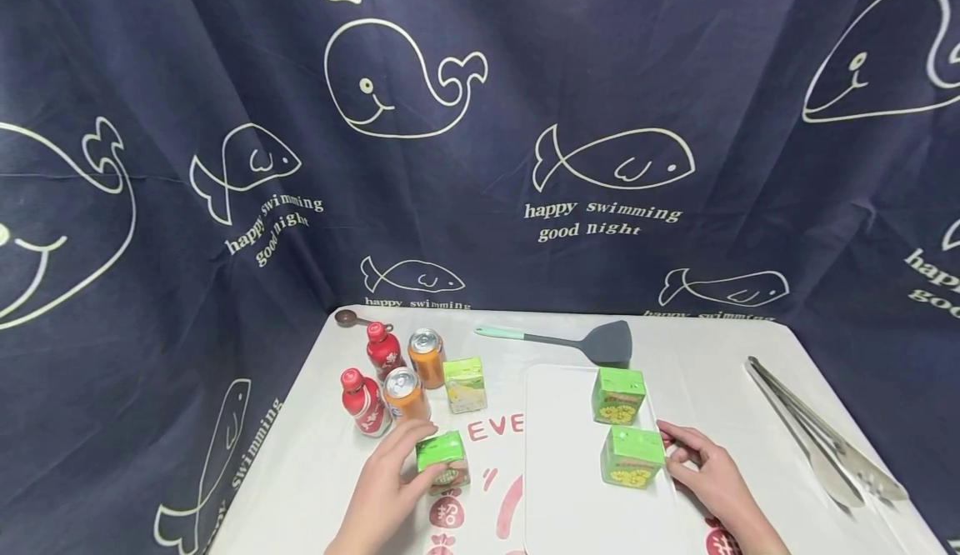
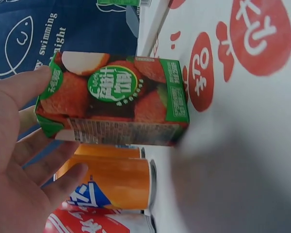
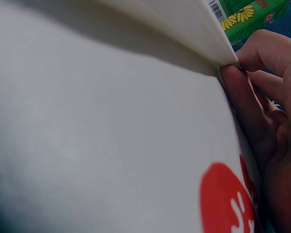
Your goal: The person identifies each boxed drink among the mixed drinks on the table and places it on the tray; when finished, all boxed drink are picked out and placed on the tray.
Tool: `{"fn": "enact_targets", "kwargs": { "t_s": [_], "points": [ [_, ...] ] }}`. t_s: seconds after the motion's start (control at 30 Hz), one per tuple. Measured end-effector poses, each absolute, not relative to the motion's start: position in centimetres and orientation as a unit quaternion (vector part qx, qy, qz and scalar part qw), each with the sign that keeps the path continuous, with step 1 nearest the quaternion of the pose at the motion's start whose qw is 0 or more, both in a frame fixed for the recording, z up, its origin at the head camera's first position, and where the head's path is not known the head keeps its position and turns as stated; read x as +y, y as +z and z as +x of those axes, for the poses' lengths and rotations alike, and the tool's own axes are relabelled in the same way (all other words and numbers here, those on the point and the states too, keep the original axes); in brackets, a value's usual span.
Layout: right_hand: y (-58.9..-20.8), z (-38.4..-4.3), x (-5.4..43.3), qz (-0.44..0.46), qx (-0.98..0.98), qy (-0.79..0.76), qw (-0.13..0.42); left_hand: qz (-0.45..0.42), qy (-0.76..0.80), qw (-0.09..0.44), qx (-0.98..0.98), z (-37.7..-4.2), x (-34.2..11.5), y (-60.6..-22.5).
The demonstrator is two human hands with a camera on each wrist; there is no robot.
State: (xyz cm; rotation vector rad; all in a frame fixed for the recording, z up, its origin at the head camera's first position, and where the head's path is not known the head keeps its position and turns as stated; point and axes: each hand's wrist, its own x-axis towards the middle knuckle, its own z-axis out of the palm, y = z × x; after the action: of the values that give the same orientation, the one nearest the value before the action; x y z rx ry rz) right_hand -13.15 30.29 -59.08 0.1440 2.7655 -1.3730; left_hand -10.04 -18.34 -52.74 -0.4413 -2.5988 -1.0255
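Lychee juice carton, upright, left of white tray, just in front of orange soda can. Pinched near its top between thumb and fingers of left hand. Pinch of right hand, thumb against finger, on tray's right rim. On tray, two green yellow-flower drink cartons.

Both hands and visible wrists are bare.

The left hand holds a green carton — the right hand grips a white tray.
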Motion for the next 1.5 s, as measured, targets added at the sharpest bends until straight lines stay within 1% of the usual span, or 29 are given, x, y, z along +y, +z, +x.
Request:
{"fn": "enact_targets", "kwargs": {
  "t_s": [0.1, 0.4, 0.63, 0.8, 1.1, 1.5],
  "points": [
    [-59.1, -13.2, 30.3, 0.046, 0.896, -0.442, 0.025, -0.148, -0.363, 0.155, -0.907, -9.9, -18.7, -52.9],
    [-59.1, -13.2, 30.2, 0.047, 0.889, -0.454, 0.024, -0.119, -0.396, 0.129, -0.901, -9.6, -19.4, -53.5],
    [-59.0, -13.1, 30.2, 0.046, 0.885, -0.463, 0.027, -0.091, -0.482, 0.073, -0.868, -9.6, -19.5, -54.1],
    [-59.0, -13.1, 30.2, 0.045, 0.887, -0.459, 0.029, -0.069, -0.539, 0.05, -0.838, -9.4, -19.4, -54.4],
    [-59.1, -13.2, 30.3, 0.043, 0.886, -0.461, 0.026, -0.048, -0.59, 0.035, -0.805, -9.3, -19.2, -54.4],
    [-58.8, -13.1, 30.2, 0.042, 0.887, -0.46, 0.023, -0.045, -0.59, 0.045, -0.805, -9.3, -19.1, -54.6]
  ]
}}
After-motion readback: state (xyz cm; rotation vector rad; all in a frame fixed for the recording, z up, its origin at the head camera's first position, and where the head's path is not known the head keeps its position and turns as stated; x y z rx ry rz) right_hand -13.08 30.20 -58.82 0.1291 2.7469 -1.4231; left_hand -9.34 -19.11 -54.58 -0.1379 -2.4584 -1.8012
